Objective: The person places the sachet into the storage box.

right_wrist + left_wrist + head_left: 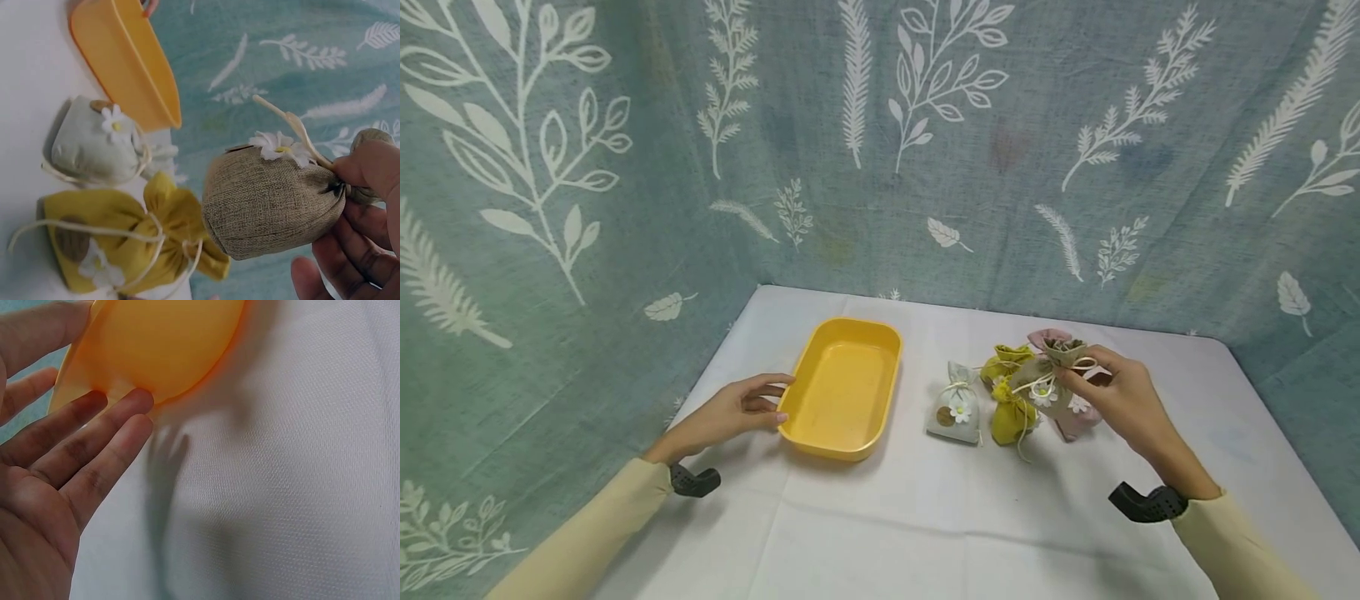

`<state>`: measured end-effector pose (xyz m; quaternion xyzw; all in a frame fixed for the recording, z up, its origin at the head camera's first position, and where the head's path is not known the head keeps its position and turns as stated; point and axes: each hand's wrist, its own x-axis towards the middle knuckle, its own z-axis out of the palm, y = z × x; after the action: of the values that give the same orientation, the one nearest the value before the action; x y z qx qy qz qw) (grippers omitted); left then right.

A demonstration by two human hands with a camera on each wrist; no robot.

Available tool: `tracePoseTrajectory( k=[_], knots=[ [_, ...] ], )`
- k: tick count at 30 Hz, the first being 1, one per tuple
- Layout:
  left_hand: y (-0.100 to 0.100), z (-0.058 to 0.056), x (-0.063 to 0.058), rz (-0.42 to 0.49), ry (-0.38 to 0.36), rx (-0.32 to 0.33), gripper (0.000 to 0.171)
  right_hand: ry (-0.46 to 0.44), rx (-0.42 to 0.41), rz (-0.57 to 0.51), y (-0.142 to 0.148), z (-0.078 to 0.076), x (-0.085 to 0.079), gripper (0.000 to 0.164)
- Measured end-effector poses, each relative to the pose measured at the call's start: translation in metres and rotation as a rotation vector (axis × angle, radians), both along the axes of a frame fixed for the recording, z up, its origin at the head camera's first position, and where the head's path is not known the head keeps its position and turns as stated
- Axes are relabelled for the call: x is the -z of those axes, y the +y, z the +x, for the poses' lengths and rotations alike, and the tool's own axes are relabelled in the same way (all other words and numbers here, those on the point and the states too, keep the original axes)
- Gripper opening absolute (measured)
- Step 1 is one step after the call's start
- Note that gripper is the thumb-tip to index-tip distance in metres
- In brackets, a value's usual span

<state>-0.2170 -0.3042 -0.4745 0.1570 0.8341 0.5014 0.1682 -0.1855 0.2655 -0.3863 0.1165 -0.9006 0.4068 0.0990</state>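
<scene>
My left hand (741,410) touches the left side of a yellow plastic tray (842,451), its fingers fairly straight in the left wrist view and its thumb at the rim. With thumb and fingers, my right hand (1123,396) pinches the gathered neck of a brown drawstring pouch (275,203), which bears a white flower and a cream cord. In the head view this pouch overlaps a pink pouch (1077,427) behind it. Two mustard-yellow pouches (1009,421) lie just left of the held one. Left of them sits a pale grey pouch (953,423) with a flower.
A white cloth (887,542) covers the table. Blue-green leaf-print fabric (880,225) hangs behind it and along the left side. The pouches stand right of the tray, with the pale grey one nearest to it.
</scene>
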Motion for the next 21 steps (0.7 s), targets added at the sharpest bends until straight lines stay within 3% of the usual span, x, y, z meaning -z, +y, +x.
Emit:
tracePoseTrajectory(
  k=[8, 15, 21],
  knots=[
    [0.001, -0.002, 0.003, 0.009, -0.006, 0.004, 0.069, -0.038, -0.054, -0.031, -0.020, -0.015, 0.001, 0.034],
    [-0.001, -0.001, 0.003, 0.035, -0.004, 0.005, 0.069, 0.022, -0.126, -0.042, -0.039, -0.028, 0.004, 0.019],
    [0.000, 0.002, 0.000, 0.038, -0.019, -0.005, 0.070, 0.001, -0.186, -0.094, -0.057, -0.038, 0.006, 0.016]
  ],
)
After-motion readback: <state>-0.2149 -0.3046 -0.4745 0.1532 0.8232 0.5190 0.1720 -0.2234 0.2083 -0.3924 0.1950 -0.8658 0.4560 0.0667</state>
